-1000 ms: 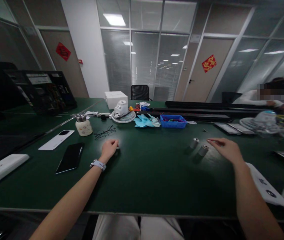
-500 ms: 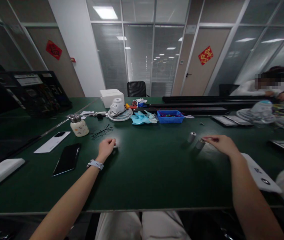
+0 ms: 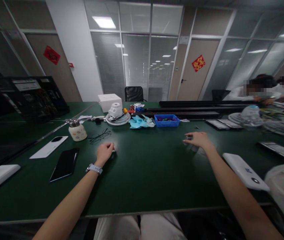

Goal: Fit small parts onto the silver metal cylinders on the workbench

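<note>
On the left part of the green table rests my left hand (image 3: 104, 153), fingers curled closed. A small pale bit shows at its fingertips, too little to name. My right hand (image 3: 198, 138) hovers at two small silver cylinders that look like batteries. Its thumb and forefinger are apart, one on each side of the farther battery (image 3: 189, 137); whether they touch it I cannot tell. The nearer battery (image 3: 195, 148) stands under the hand, partly hidden and blurred.
Beyond my hands lie a blue tray (image 3: 167, 123) of small parts, light-blue fan blades (image 3: 140, 122) and a white fan (image 3: 116, 115). Glasses (image 3: 99, 136), a cream jar (image 3: 77, 132) and phones (image 3: 64, 164) are at left. A white device (image 3: 245, 171) lies beside my right forearm.
My right hand has moved left from the nearer battery to the farther one, and its fingers have spread. My left hand stays in place. The camera view has shifted slightly.
</note>
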{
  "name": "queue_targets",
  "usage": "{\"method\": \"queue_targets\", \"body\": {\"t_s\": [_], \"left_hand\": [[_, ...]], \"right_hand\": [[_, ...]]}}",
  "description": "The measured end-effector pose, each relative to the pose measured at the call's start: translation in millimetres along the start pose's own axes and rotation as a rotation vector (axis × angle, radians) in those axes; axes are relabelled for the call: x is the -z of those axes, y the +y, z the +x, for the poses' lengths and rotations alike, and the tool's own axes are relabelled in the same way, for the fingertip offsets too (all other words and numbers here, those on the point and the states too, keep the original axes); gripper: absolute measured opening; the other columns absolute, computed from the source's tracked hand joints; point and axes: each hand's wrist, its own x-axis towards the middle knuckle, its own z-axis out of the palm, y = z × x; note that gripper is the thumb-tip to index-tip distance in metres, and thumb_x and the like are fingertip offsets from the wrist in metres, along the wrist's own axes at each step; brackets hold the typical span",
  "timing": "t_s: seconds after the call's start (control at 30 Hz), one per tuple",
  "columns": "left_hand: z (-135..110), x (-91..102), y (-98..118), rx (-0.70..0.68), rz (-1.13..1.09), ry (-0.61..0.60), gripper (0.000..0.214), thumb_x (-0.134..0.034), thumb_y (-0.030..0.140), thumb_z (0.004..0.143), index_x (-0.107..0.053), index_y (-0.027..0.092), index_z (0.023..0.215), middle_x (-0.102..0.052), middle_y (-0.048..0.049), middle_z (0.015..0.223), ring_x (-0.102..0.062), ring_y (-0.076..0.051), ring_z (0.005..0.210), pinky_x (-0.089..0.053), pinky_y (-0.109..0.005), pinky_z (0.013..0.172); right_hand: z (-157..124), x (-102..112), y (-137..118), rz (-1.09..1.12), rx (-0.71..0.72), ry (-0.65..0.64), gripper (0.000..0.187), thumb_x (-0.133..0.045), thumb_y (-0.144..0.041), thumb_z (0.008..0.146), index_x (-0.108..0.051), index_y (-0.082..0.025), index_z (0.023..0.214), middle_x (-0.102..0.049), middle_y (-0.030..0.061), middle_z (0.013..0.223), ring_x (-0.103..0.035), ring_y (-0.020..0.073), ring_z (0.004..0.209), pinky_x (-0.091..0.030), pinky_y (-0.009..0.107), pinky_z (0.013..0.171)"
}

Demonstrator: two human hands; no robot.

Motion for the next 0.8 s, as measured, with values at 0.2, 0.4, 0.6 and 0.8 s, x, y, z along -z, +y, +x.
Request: {"method": "queue_targets", "body": {"t_s": [0.2,0.4,0.6,0.8], "left_hand": [[-1,-1.5,4,-0.014,-0.028,0.013,0.039,-0.039,0.04,0.082,-0.062,0.018,0.06,-0.066,-0.0041,0.064,-0.06,-0.018,0.064,-0.036,-0.026,0.057],[-10,-10.0,21,-0.216,-0.159,0.058,0.043,-0.04,0.048,0.086,-0.069,0.018,0.078,-0.07,-0.0058,0.081,-0.06,-0.019,0.077,-0.041,-0.028,0.068],[-26,-8.7,37,-0.422,-0.361,0.098,0.032,-0.054,0.045,0.083,-0.066,0.022,0.102,-0.069,-0.0044,0.102,-0.058,-0.019,0.097,-0.046,-0.031,0.079],[-24,-7.1,39,-0.483,-0.393,0.129,0.024,-0.061,0.039,0.08,-0.067,0.023,0.098,-0.071,-0.0035,0.097,-0.06,-0.019,0.098,-0.045,-0.035,0.089]], "right_hand": [[12,4,-25,-0.017,0.047,-0.003,0.05,-0.067,-0.058,0.062,-0.072,-0.026,0.1,-0.072,0.006,0.091,-0.064,0.0265,0.091,-0.038,0.038,0.085],[-1,9,-164,0.369,0.415,0.059,0.062,-0.071,-0.058,0.059,-0.066,-0.026,0.113,-0.072,0.002,0.085,-0.065,0.0215,0.086,-0.042,0.032,0.081],[-13,-16,-277,0.764,0.589,-0.009,0.064,-0.076,-0.042,0.058,-0.062,-0.025,0.118,-0.072,0.0004,0.082,-0.067,0.0196,0.083,-0.046,0.029,0.079],[-18,-47,-295,1.175,0.487,-0.085,0.053,-0.071,-0.024,0.061,-0.063,-0.022,0.114,-0.072,0.003,0.091,-0.066,0.0182,0.082,-0.05,0.031,0.077]]}}
